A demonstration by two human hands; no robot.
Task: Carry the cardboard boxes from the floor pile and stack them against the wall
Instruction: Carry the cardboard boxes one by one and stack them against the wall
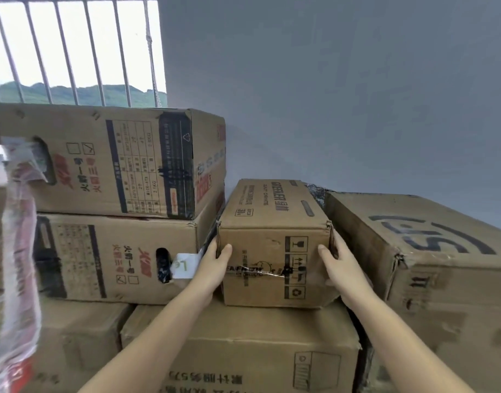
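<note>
Gripping small box (pixel 272 245); both hands

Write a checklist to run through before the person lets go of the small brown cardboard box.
1. Left hand on small brown cardboard box: ok.
2. Right hand on its other side: ok.
3. Box rests on large brown carton beneath: ok.
4. Fully supported underneath: cannot tell; its bottom right corner looks lifted.
5. Back touches grey wall: cannot tell.
6. Fits between printed two-box stack and marker-lettered carton: ok.
</note>
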